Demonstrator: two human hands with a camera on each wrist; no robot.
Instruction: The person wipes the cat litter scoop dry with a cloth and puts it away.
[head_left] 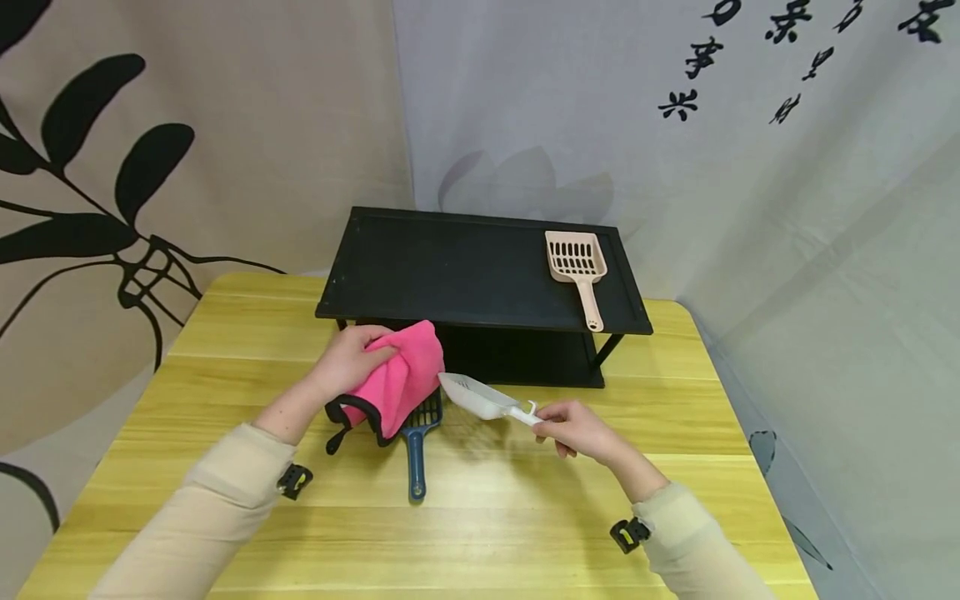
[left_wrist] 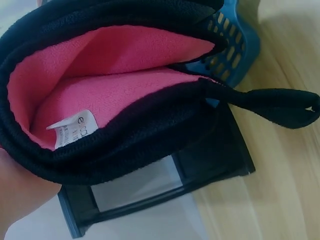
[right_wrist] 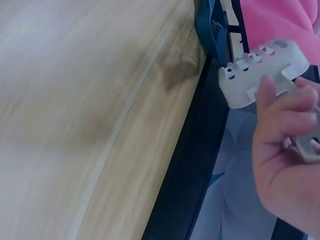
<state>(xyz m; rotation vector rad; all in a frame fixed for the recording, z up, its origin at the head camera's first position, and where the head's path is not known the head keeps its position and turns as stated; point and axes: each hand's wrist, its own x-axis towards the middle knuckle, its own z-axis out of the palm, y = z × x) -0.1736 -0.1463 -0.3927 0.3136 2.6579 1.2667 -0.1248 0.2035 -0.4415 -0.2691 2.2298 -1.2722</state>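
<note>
A pink cloth with black edging (head_left: 405, 371) hangs bunched in my left hand (head_left: 348, 362), which grips it in front of the black shelf. In the left wrist view the cloth (left_wrist: 135, 55) is folded open, showing a white label and a black hanging loop. My right hand (head_left: 576, 429) holds a white slotted litter scoop (head_left: 480, 396) by its handle. The scoop's head points left, its front edge right by the cloth. Under the cloth, a blue litter scoop (head_left: 417, 462) lies on the table, its head partly hidden.
The black two-tier shelf (head_left: 450, 267) stands at the back of the wooden table (head_left: 525, 533). On its top, at the right, lies a beige litter scoop (head_left: 577, 262). Fabric curtains (head_left: 525, 100) hang close behind.
</note>
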